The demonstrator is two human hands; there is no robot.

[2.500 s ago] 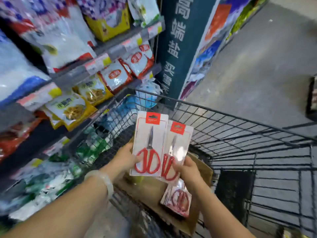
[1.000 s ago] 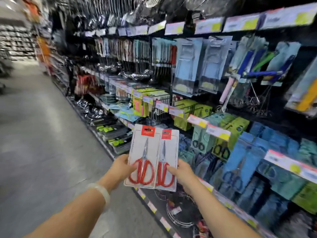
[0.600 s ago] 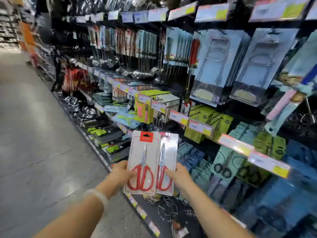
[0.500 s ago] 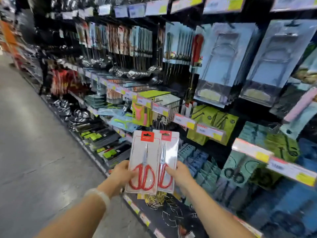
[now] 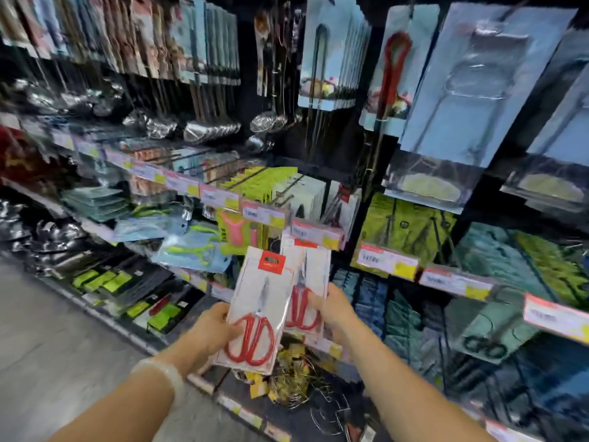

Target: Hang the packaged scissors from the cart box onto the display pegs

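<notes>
The left hand (image 5: 212, 330) grips one scissors pack (image 5: 258, 309); the right hand (image 5: 334, 309) grips a second pack (image 5: 307, 279) just beyond it, edges overlapping, before the pegged shelves (image 5: 318, 232).

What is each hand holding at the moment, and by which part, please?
The left hand grips one scissors pack by its lower left edge; the right hand grips a second pack by its lower right edge.

Display shelving (image 5: 318, 232), hung packaged utensils (image 5: 471, 81), grey floor (image 5: 47, 339)
</notes>
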